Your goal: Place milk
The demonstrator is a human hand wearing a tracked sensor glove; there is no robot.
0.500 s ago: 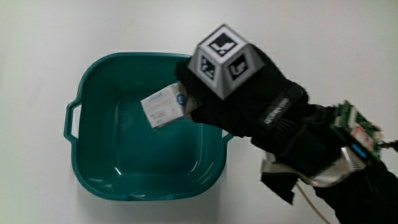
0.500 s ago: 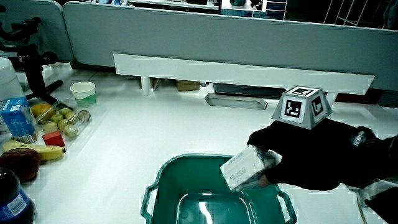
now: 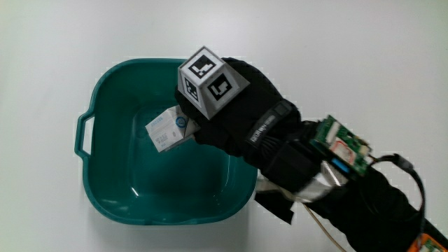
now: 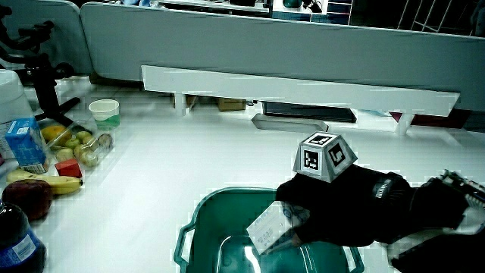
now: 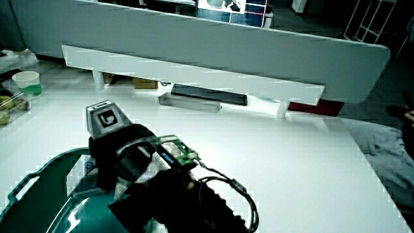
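A small white and blue milk carton (image 3: 166, 129) is gripped by the gloved hand (image 3: 227, 115), whose fingers are curled around it. The hand holds the carton inside a teal plastic basin (image 3: 98, 189), over the basin's middle. In a side view the carton (image 4: 267, 227) sits low between the basin walls (image 4: 198, 218), under the hand (image 4: 333, 216) with its patterned cube. In a side view the hand (image 5: 123, 158) covers the carton and part of the basin (image 5: 32, 194).
Near the table's edge in a side view lie a banana (image 4: 42, 182), a red apple (image 4: 29, 199), a blue carton (image 4: 23, 144), a clear tray of fruit (image 4: 79, 145), a paper cup (image 4: 104, 112) and a dark bottle (image 4: 14, 239).
The hand has carried the milk carton from the basin's rim toward its middle and lower into it. The grip is unchanged.
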